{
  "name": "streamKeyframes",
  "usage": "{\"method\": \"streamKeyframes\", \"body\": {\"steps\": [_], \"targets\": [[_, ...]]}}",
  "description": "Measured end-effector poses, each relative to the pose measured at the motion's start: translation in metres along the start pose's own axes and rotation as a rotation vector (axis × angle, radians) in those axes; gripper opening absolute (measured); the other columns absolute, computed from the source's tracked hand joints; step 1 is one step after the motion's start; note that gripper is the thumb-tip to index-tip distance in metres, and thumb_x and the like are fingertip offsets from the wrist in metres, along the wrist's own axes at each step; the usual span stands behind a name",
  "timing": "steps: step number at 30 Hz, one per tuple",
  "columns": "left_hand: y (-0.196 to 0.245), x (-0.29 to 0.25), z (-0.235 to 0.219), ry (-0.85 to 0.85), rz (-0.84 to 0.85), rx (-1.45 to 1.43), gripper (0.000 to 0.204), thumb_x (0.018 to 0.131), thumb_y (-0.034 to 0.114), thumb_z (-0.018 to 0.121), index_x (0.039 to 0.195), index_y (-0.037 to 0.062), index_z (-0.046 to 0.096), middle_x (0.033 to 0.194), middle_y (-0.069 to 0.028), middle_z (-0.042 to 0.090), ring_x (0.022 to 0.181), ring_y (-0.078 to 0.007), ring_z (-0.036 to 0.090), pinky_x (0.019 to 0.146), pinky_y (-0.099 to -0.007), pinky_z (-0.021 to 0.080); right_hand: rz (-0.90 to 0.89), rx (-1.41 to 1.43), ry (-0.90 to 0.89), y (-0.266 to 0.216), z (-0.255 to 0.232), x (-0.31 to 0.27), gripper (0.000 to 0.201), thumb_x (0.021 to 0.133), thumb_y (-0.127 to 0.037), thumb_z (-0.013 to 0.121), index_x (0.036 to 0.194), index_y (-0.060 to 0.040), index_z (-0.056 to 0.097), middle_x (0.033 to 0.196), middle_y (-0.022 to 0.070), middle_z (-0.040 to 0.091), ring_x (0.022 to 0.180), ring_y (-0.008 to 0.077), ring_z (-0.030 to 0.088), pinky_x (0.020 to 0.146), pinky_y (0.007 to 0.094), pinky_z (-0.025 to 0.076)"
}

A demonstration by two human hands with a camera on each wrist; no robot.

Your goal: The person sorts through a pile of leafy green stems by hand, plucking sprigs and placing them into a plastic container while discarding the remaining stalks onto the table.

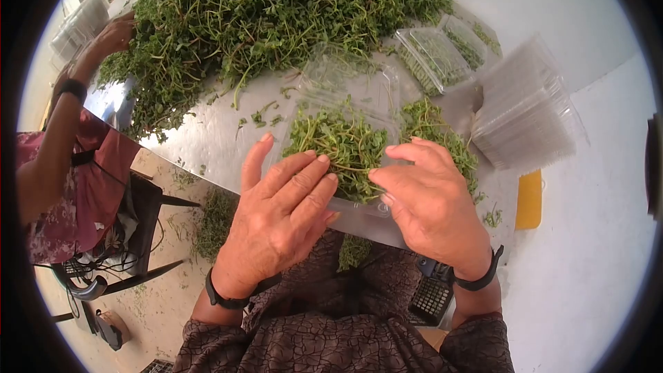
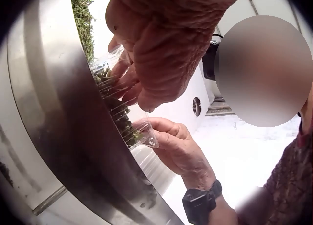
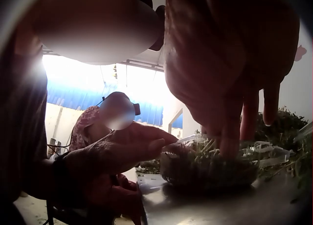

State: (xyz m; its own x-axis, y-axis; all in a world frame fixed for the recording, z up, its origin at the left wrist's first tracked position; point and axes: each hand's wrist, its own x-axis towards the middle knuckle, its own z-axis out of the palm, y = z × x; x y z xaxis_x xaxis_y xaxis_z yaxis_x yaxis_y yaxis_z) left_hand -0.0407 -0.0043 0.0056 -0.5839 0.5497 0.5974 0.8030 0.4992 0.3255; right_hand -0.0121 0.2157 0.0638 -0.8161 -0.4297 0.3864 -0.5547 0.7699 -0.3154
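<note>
A clear plastic clamshell box (image 1: 362, 213) lies on the metal table with its lid (image 1: 392, 90) raised back. Leafy green sprigs (image 1: 338, 139) fill it. My left hand (image 1: 283, 200) rests its extended fingers on the sprigs from the left, thumb spread away. From the right, my right hand (image 1: 435, 197) touches the sprigs with its fingertips, thumb by the box's front right corner. In the right wrist view, fingers of my right hand (image 3: 230, 88) point down into the box. The left wrist view shows my right hand (image 2: 171, 144) beside the box corner.
A large heap of greens (image 1: 276, 21) covers the table's back. Filled, closed boxes (image 1: 435, 59) stand back right, beside a tall stack of clear boxes (image 1: 525, 110). More sprigs (image 1: 442, 141) lie right of my box. Another person's arm (image 1: 86, 62) reaches toward the heap at left.
</note>
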Motion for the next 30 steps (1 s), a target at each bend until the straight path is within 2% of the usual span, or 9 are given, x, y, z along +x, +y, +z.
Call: {"method": "streamKeyframes", "body": {"steps": [3,5,8,9,13,15,21,26,30], "targets": [[-0.001,0.000,0.000,0.014,0.012,0.020,0.050,0.063,0.011,0.080,0.109,0.0047,0.062,0.116,-0.0108,0.064,0.112,-0.0274,0.060,0.110,-0.0600,0.029,-0.055,-0.045,-0.082,0.003,-0.002,0.002,0.026,0.074,0.001,0.068,0.100,-0.0001,0.066,0.090,0.0129,0.068,0.102,0.0314,0.061,0.097,0.0504,0.044],[0.000,-0.001,-0.001,-0.002,-0.021,-0.032,0.046,0.068,0.014,0.075,0.111,0.0054,0.064,0.117,-0.0113,0.065,0.112,-0.0303,0.061,0.111,-0.0604,0.027,-0.048,-0.041,-0.027,0.002,-0.006,0.005,0.032,0.067,0.005,0.070,0.098,-0.0002,0.067,0.090,0.0119,0.069,0.100,0.0327,0.063,0.093,0.0497,0.047],[0.001,-0.001,-0.003,0.003,-0.023,-0.038,0.046,0.068,0.015,0.075,0.112,0.0055,0.064,0.118,-0.0115,0.065,0.113,-0.0305,0.060,0.111,-0.0599,0.027,-0.033,-0.078,0.090,0.000,-0.008,0.015,0.033,0.067,0.005,0.069,0.099,0.0003,0.067,0.093,0.0123,0.069,0.099,0.0333,0.064,0.092,0.0495,0.047],[0.001,-0.001,-0.003,0.006,-0.021,-0.036,0.046,0.068,0.015,0.075,0.112,0.0055,0.064,0.118,-0.0115,0.065,0.113,-0.0305,0.060,0.111,-0.0599,0.027,-0.041,-0.077,0.097,0.000,-0.008,0.019,0.035,0.068,0.004,0.069,0.103,0.0009,0.065,0.100,0.0139,0.068,0.102,0.0344,0.062,0.092,0.0483,0.047],[0.001,-0.001,-0.003,-0.007,-0.021,-0.041,0.047,0.068,0.015,0.075,0.112,0.0055,0.064,0.119,-0.0117,0.064,0.114,-0.0306,0.060,0.111,-0.0594,0.026,-0.074,-0.095,0.090,0.013,0.001,0.030,0.035,0.078,-0.002,0.068,0.112,0.0020,0.060,0.107,0.0171,0.065,0.110,0.0358,0.057,0.096,0.0470,0.043],[0.000,-0.002,-0.003,-0.007,-0.019,-0.040,0.047,0.069,0.016,0.075,0.113,0.0055,0.064,0.120,-0.0117,0.064,0.114,-0.0306,0.059,0.111,-0.0591,0.026,-0.009,-0.096,0.036,0.016,0.006,0.032,0.038,0.081,-0.004,0.067,0.116,0.0027,0.057,0.111,0.0189,0.064,0.114,0.0377,0.054,0.098,0.0464,0.041],[-0.001,-0.003,-0.002,-0.020,-0.022,-0.051,0.047,0.069,0.016,0.076,0.113,0.0054,0.063,0.121,-0.0120,0.063,0.115,-0.0310,0.058,0.111,-0.0580,0.029,0.029,-0.064,-0.058,0.017,0.011,0.033,0.040,0.083,-0.005,0.066,0.120,0.0023,0.055,0.117,0.0194,0.062,0.118,0.0378,0.052,0.100,0.0471,0.040],[-0.002,-0.003,0.000,-0.010,-0.012,-0.090,0.049,0.067,0.013,0.078,0.113,0.0049,0.063,0.121,-0.0124,0.062,0.116,-0.0325,0.058,0.108,-0.0563,0.035,-0.017,-0.067,-0.101,0.015,0.010,0.034,0.039,0.082,-0.004,0.066,0.120,0.0009,0.056,0.121,0.0168,0.062,0.120,0.0366,0.051,0.102,0.0488,0.038],[-0.002,-0.002,0.001,-0.009,-0.012,-0.088,0.049,0.067,0.013,0.078,0.113,0.0051,0.063,0.121,-0.0125,0.062,0.116,-0.0325,0.058,0.108,-0.0556,0.036,-0.066,-0.132,-0.101,0.015,0.013,0.033,0.038,0.082,-0.003,0.065,0.119,0.0004,0.056,0.120,0.0141,0.063,0.121,0.0355,0.051,0.104,0.0510,0.036]]}}
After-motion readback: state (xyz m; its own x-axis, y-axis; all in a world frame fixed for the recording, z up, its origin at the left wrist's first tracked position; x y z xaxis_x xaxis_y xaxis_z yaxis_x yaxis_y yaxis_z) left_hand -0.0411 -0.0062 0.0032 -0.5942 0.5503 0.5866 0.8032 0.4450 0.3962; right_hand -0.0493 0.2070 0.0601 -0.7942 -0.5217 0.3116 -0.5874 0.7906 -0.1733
